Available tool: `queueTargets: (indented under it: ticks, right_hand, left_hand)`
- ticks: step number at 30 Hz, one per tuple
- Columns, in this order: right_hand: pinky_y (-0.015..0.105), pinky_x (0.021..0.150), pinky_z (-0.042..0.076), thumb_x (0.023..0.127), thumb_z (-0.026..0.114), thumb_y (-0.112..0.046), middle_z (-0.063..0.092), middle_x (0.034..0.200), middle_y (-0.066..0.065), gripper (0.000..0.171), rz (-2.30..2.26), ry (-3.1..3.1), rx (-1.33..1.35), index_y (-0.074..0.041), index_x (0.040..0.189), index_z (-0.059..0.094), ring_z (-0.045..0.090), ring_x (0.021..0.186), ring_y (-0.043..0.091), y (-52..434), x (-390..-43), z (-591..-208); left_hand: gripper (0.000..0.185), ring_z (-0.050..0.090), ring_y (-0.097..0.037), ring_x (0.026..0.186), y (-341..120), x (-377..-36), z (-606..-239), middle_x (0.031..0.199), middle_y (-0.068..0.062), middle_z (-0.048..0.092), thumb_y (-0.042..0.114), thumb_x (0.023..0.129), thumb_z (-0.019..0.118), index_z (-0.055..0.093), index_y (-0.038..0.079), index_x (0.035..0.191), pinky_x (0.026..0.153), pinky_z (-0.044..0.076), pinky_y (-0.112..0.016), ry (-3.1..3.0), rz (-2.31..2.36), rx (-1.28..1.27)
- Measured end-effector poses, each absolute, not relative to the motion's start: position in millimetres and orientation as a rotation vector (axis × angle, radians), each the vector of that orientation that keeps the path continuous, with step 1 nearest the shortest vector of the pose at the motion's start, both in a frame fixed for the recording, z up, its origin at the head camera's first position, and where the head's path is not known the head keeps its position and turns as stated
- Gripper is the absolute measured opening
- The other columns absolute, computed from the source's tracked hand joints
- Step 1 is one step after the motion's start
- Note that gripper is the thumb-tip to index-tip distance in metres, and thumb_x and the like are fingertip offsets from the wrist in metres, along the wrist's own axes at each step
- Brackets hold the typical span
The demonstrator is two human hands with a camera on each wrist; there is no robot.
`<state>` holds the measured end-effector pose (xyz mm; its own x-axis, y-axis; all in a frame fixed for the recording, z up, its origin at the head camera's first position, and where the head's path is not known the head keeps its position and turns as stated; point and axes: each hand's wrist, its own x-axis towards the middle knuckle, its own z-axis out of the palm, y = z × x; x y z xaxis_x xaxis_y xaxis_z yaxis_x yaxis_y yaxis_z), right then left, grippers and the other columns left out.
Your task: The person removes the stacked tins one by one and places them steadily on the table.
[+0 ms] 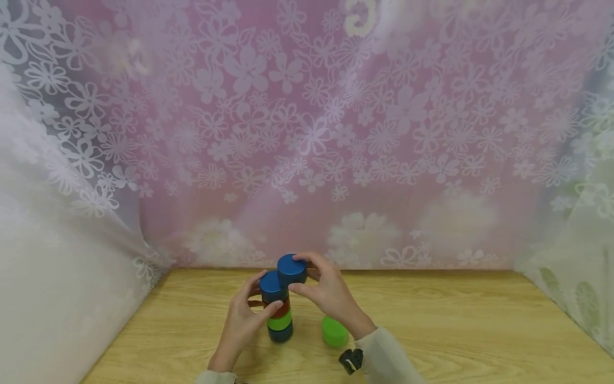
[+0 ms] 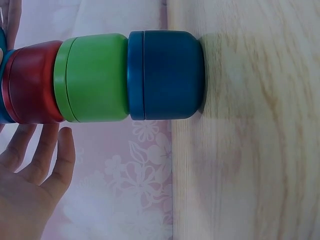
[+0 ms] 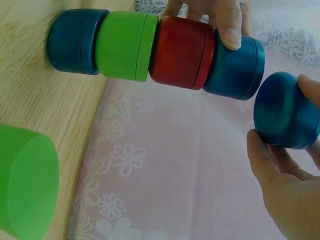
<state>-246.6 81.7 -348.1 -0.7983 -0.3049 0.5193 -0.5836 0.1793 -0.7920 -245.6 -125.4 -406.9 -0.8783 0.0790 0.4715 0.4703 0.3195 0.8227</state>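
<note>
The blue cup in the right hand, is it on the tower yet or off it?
Off. The right hand holds the blue cup apart from the tower, beside its top blue cup, which the left hand steadies.

Loose green cup (image 3: 25,182) cut off by frame edge, red cup (image 1: 284,308) mostly behind left hand (image 1: 244,314)

No legible text, label, brand or number appears in any view. A pale mark resembling "5" or "S" shows through the floral curtain (image 1: 312,133) near the top edge; it is too blurred to read.
</note>
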Motion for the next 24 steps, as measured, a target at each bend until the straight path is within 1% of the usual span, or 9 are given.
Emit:
queueTargets:
  ticks: [7,15,20,24]
  right_hand:
    - [0.048,0.100,0.051,0.088,0.076,0.005,0.057,0.134,0.023,0.047,1.653,-2.216,0.837,0.003,0.132,0.058,0.061,0.119,0.040,87,-245,-349]
    - [0.047,0.098,0.052,0.086,0.077,0.006,0.058,0.131,0.022,0.047,1.618,-2.237,0.799,0.003,0.130,0.060,0.062,0.117,0.040,92,-244,-352]
    - [0.046,0.099,0.052,0.086,0.077,0.008,0.058,0.132,0.022,0.049,1.648,-2.239,0.762,0.001,0.131,0.060,0.061,0.118,0.039,96,-243,-352]
    - [0.048,0.099,0.052,0.086,0.077,0.007,0.058,0.133,0.023,0.048,1.633,-2.249,0.762,0.001,0.130,0.060,0.060,0.119,0.041,100,-243,-353]
  left_hand:
    - [0.062,0.065,-0.035,0.106,-125,-246,-408,0.125,-0.020,0.063,0.010,0.088,0.082,0.053,0.001,0.143,0.081,0.059,-0.044,-2.241,-1.574,-0.498]
    - [0.063,0.064,-0.034,0.105,-126,-246,-409,0.124,-0.019,0.064,0.008,0.087,0.082,0.052,0.001,0.143,0.080,0.058,-0.037,-2.241,-1.551,-0.507]
    - [0.064,0.064,-0.033,0.106,-126,-246,-410,0.125,-0.019,0.063,0.009,0.088,0.081,0.051,0.001,0.144,0.080,0.058,-0.037,-2.237,-1.546,-0.522]
    - [0.063,0.064,-0.032,0.106,-125,-246,-410,0.126,-0.018,0.063,0.009,0.088,0.081,0.052,0.003,0.144,0.080,0.058,-0.038,-2.233,-1.552,-0.517]
